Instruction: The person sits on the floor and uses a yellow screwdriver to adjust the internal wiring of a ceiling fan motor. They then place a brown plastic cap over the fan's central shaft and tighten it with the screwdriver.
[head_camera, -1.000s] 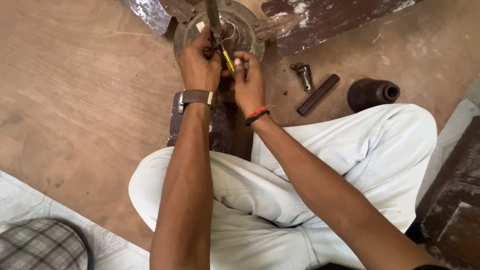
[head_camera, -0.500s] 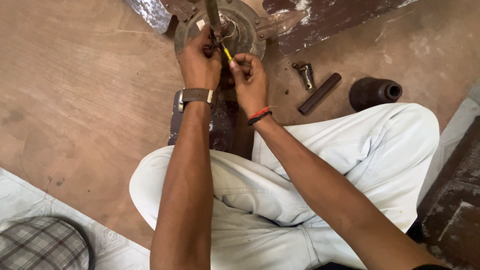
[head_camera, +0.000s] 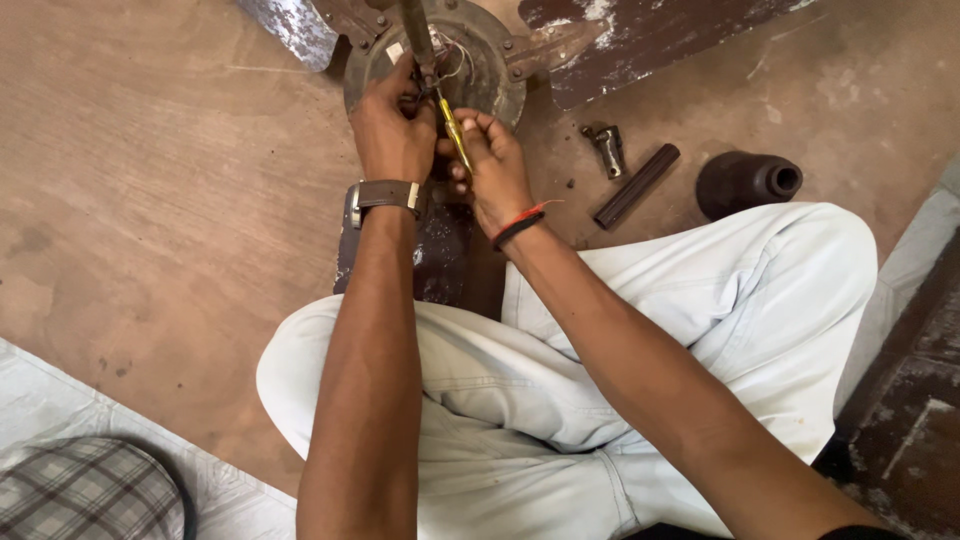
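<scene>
The round fan motor housing (head_camera: 480, 75) lies on the brown floor at the far centre of the scene, with the left hand (head_camera: 392, 130) curled against its near-left rim beside the central rod (head_camera: 415, 35). The right hand (head_camera: 495, 170), just right of the left and touching it, pinches a yellow-handled screwdriver (head_camera: 455, 130) whose tip points into the wiring at the hub. To the right lie a small metal fitting (head_camera: 608, 145), a dark tube (head_camera: 636, 185) and a dark cup-shaped cover (head_camera: 748, 182), well apart from both hands

Left hand (head_camera: 392, 130) on fan motor (head_camera: 440, 65), right hand (head_camera: 492, 170) gripping yellow screwdriver (head_camera: 455, 132)
</scene>
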